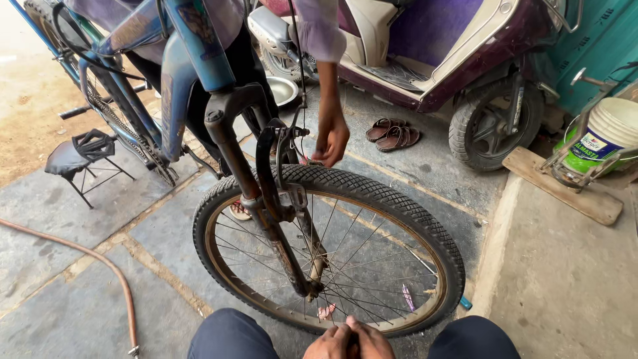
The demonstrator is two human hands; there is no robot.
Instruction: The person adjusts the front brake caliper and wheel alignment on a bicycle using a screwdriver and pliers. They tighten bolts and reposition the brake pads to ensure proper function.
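Head view: your left hand [334, 343] and right hand [369, 342] sit together at the bottom edge, between your knees, fingers curled and pinched on the lower rim of the bicycle front wheel [329, 249], right at the tyre. Can't tell what they pinch beyond that. Wheel stands upright on the stone floor [66, 266], in the suspension fork [266, 199] of the blue bike frame [176, 73]. Another person's hand [330, 138] hangs just above the top of the tyre, by the brake. Behind: purple scooter [465, 60], brown sandals [393, 133], small black stool [80, 156] left, hose [113, 272] across the floor, white bucket [608, 136] right.
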